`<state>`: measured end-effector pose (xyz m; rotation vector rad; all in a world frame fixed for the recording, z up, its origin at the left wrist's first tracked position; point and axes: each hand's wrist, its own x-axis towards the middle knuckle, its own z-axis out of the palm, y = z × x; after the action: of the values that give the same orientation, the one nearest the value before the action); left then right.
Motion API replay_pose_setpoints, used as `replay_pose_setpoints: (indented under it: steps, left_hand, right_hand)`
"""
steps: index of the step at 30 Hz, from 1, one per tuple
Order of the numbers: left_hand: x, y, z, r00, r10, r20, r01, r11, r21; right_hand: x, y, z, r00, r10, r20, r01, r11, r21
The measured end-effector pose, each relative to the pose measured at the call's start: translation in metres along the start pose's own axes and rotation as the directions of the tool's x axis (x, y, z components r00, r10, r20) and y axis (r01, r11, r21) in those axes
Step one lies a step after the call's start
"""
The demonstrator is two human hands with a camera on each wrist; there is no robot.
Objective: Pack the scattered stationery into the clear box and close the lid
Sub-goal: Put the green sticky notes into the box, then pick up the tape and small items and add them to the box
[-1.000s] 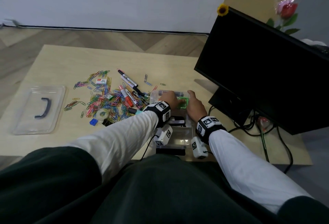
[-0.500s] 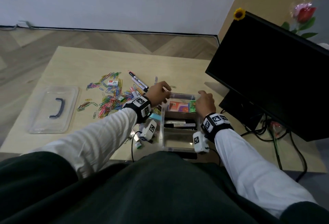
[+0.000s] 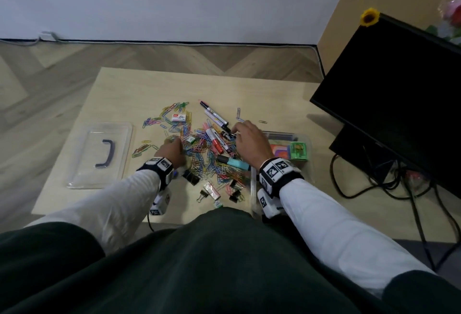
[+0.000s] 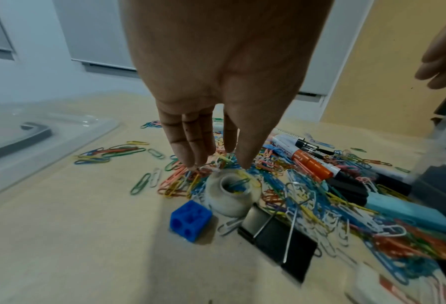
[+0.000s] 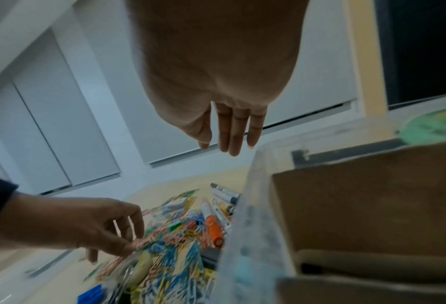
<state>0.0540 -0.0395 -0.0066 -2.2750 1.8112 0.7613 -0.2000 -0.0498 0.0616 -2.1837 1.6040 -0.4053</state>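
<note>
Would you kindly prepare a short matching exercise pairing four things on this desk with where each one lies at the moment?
Things:
1. clear plastic lid with a dark handle
2. green stapler-like item
3. small blue cube-shaped sharpener
4. orange-capped white marker

Places:
A. inside the clear plastic box
B. on the bare wooden desk at the far left, apart from the clips
C. lying on the heap of coloured paper clips
D. beside the white tape roll, at the heap's near edge

Pairs: 1-B, 2-A, 3-D, 4-C
</note>
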Motion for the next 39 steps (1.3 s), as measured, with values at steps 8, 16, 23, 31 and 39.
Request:
replay_pose_setpoints:
  steps: [8, 16, 23, 31, 39]
  left_hand:
    - [-0.001, -0.012, 0.012, 0.997, 0.065, 0.048, -0.068, 0.996, 0.062]
    - [0.002, -0.020, 0.016, 0.990, 0.143, -0.015, -0.142, 0.986, 0.087]
    - [0.000, -0.032, 0.013, 0.955, 0.289, 0.075, -0.297, 0.941, 0.160]
    - [0.000, -0.031, 0.012, 0.941, 0.330, 0.080, -0.339, 0.916, 0.212]
    - [-0.002, -0.030, 0.010, 0.934, 0.351, 0.063, -0.355, 0.905, 0.234]
  right_hand:
    - [0.034, -0.038, 0.056, 0.966, -0.085, 0.243, 0.116, 0.986, -0.117]
    - [0.058, -0.050, 0.103, 0.955, -0.050, 0.293, 0.092, 0.987, -0.133]
    - [0.071, -0.050, 0.128, 0.969, -0.014, 0.247, 0.059, 0.983, -0.174]
    - [0.093, -0.071, 0.143, 0.952, -0.154, 0.266, 0.219, 0.946, -0.237]
    - [0.092, -0.073, 0.149, 0.932, -0.160, 0.326, 0.268, 0.908, -0.321]
